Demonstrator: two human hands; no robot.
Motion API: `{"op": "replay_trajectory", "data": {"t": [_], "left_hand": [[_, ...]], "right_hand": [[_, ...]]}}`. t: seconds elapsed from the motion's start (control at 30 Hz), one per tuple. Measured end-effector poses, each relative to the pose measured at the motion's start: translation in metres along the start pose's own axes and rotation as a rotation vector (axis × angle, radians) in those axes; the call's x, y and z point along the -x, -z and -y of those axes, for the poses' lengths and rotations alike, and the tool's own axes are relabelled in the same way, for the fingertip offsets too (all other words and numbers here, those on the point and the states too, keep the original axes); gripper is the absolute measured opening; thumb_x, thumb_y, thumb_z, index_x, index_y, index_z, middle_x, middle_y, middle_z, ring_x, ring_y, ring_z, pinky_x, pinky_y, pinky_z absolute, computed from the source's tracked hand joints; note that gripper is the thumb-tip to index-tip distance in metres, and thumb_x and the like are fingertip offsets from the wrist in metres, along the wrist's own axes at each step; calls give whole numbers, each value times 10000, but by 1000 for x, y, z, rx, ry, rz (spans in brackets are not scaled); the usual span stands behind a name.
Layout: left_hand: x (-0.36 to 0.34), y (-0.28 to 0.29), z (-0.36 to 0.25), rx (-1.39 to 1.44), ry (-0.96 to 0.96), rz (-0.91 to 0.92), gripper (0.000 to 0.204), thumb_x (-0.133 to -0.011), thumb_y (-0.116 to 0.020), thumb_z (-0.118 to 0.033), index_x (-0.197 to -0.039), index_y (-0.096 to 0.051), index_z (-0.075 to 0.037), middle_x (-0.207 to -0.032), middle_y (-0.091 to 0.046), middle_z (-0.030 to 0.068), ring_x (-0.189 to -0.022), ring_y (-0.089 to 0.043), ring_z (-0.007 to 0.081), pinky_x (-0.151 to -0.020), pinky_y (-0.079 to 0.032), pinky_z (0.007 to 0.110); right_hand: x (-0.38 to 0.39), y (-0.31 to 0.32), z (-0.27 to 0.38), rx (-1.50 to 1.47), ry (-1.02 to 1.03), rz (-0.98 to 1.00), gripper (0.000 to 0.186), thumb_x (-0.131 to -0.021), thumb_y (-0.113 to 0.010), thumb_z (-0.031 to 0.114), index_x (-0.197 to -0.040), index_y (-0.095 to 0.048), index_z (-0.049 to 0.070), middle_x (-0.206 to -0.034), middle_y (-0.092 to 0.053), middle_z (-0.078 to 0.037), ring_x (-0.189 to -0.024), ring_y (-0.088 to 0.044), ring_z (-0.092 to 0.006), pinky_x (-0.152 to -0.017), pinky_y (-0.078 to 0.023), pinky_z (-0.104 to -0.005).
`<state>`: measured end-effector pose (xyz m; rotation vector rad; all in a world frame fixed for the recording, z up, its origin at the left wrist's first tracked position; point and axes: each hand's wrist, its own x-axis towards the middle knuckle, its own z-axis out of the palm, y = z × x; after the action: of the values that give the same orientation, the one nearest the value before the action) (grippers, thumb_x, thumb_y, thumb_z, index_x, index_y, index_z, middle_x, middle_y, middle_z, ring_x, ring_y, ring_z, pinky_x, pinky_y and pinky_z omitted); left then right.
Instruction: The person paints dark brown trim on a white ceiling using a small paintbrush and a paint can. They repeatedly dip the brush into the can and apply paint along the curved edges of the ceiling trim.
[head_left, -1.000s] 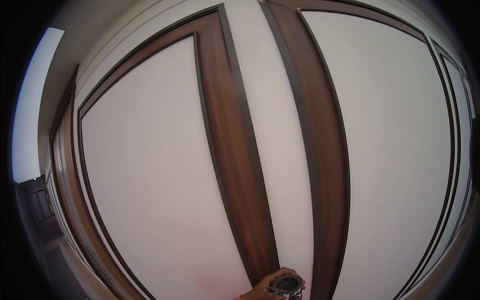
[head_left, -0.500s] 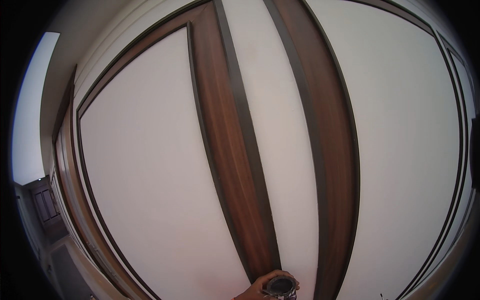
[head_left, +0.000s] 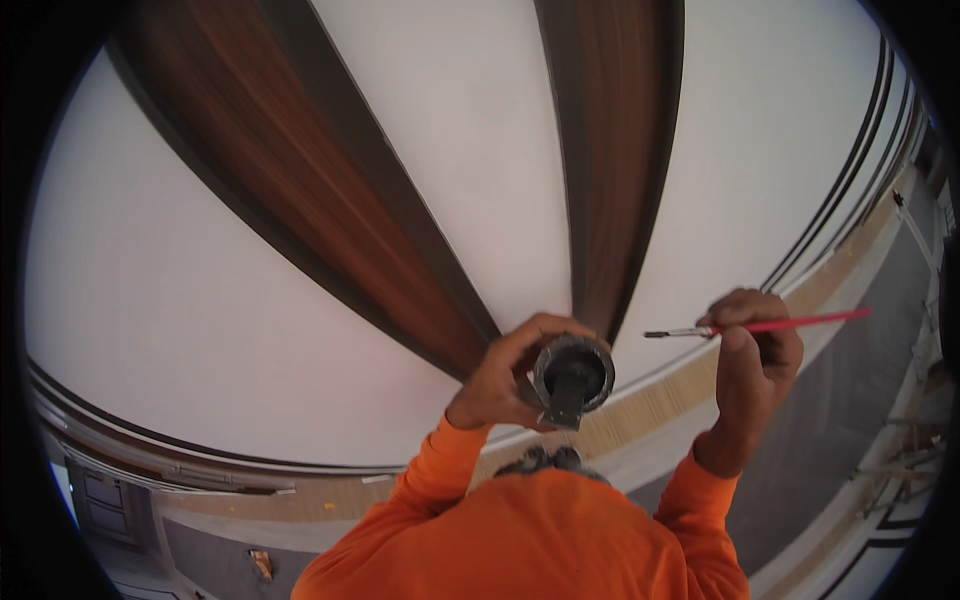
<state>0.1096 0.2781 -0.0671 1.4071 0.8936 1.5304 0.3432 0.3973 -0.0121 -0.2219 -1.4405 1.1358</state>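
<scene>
My left hand [head_left: 495, 378] is wrapped round a small round cup [head_left: 604, 382] with a dark, paint-smeared rim. Dark paint appears to coat its inside, and a dark flat piece runs over its near edge. Off to the right, my right hand [head_left: 750, 370] grips a thin paintbrush [head_left: 820, 319] between thumb and fingers. The brush has a red handle, a metal ferrule and a dark tip pointing left toward the cup, apart from it. Both hands are in front of a white wall [head_left: 480, 150] with two brown wood-grain bands [head_left: 330, 200] edged in dark trim.
Below the wall runs a strip of light wood flooring [head_left: 640, 415], with a grey floor covering [head_left: 820, 440] beyond it. A small orange-brown item [head_left: 261, 563] lies on the floor at lower left. Slender pieces [head_left: 900, 460] lie at the far right.
The view has tilted down from the wall toward my body. The left hand with the cup now shows higher up and more fully; the right hand with the paintbrush has come into view.
</scene>
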Motion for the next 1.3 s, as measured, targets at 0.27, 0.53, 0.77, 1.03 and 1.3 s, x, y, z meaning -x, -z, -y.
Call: {"op": "replay_trajectory", "data": {"t": [0.27,0.53,0.77,1.03,1.3], "left_hand": [[23,10,-3,-107,5,96,870,-577,-921,-215,-1347,-559,-33,-1272,-650,117,-1167,-655,254,-1047,-506,398],[21,0,-8,-140,-32,72,862,-582,-926,-213,-1342,-562,-32,-1264,-646,119,-1139,-665,260,-1025,-524,405],[16,8,3,-126,-56,48,870,-587,-955,-232,-1339,-560,-48,-1255,-660,112,-1119,-678,249,-1012,-535,395],[12,16,6,-160,-106,17,846,-615,-964,-241,-1333,-556,-59,-1237,-666,104,-1108,-677,227,-977,-546,375],[7,20,6,-208,-34,-50,853,-610,-977,-251,-1332,-558,-77,-1212,-670,83,-1107,-669,213,-979,-532,362]], "right_hand": [[-2,-51,7,350,56,501,222,-689,-793,-33,-876,-733,70,-816,-714,-14,-758,-625,-203,-737,-464,-344],[-10,-52,13,554,131,653,232,-690,-823,15,-889,-736,97,-821,-712,2,-799,-615,-212,-756,-470,-350],[-15,-51,6,467,64,510,215,-689,-824,12,-870,-720,65,-785,-711,-37,-756,-639,-197,-701,-484,-320],[-12,-45,-3,338,-207,468,139,-771,-809,-8,-868,-716,25,-796,-708,-44,-717,-646,-126,-671,-490,-259],[-15,-41,-10,123,-229,363,113,-855,-769,-20,-937,-692,-17,-846,-698,-75,-781,-646,-148,-747,-507,-281]]}}
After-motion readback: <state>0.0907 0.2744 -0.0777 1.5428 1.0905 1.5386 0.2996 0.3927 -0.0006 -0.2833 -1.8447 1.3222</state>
